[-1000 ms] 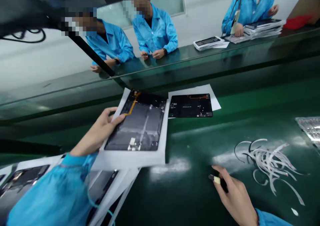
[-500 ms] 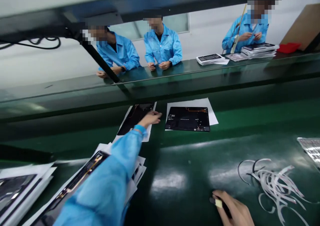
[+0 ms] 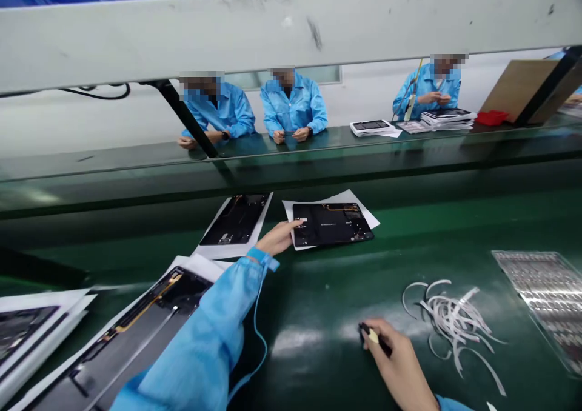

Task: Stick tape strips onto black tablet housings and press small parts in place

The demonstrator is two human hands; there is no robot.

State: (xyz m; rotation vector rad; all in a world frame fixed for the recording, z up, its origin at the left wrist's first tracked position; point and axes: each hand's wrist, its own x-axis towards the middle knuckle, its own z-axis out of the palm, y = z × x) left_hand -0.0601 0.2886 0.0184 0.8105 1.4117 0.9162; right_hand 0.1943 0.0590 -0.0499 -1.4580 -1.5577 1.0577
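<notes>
My left hand (image 3: 278, 235) reaches far forward and grips the left edge of a black tablet panel (image 3: 334, 232), its thumb on top. Under that panel lies a white paper sheet (image 3: 366, 214). Left of it, a second black panel (image 3: 240, 220) rests on its own paper. A thin light-blue cord (image 3: 260, 332) hangs from my left cuff. My right hand (image 3: 400, 359), low at the right, is closed around a small black tool (image 3: 362, 331) with a pale yellow band; the fingers hide much of it, so its kind is unclear.
Curled white strips (image 3: 457, 320) lie right of my right hand, beside a clear plastic tray (image 3: 541, 296). Stacked panels with paper (image 3: 150, 332) fill the near left. A grey beam (image 3: 291, 29) crosses overhead. Several people in blue sit across the green bench (image 3: 318, 296).
My left hand has moved right, from beside the left panel to the other panel's edge, and now grips it. That panel is slightly turned. The camera view has tilted up.
</notes>
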